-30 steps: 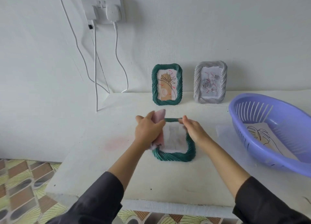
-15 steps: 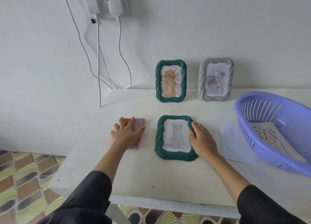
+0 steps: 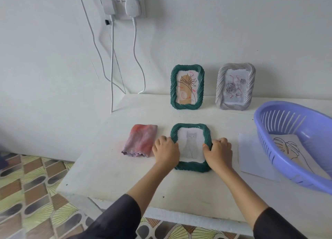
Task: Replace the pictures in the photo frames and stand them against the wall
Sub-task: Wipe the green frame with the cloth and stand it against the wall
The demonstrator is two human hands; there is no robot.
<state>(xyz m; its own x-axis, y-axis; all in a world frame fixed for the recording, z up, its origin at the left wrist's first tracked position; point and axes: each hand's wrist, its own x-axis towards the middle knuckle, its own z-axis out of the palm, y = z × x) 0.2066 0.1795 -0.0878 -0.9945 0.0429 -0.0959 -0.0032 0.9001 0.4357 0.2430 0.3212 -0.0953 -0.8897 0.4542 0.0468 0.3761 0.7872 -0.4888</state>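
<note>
A green rope-edged photo frame [image 3: 190, 129] lies flat on the white table [image 3: 107, 175], face up, with a grey cat picture in it. My left hand [image 3: 166, 151] grips its left side and my right hand [image 3: 218, 152] grips its right side. Two more frames stand against the wall: a green frame [image 3: 187, 86] with a flower drawing and a grey frame [image 3: 235, 86] with a rose picture.
A folded pink cloth [image 3: 141, 140] lies left of the flat frame. A purple basket [image 3: 294, 143] at the right holds a leaf drawing [image 3: 287, 148]. A white sheet [image 3: 251, 154] lies beside it. Charger cables [image 3: 112, 68] hang from a wall socket. The table's left edge drops to a tiled floor.
My left hand laid the pink cloth on the table and let go of it, then moved right onto the frame. Both hands now hold the frame's sides.
</note>
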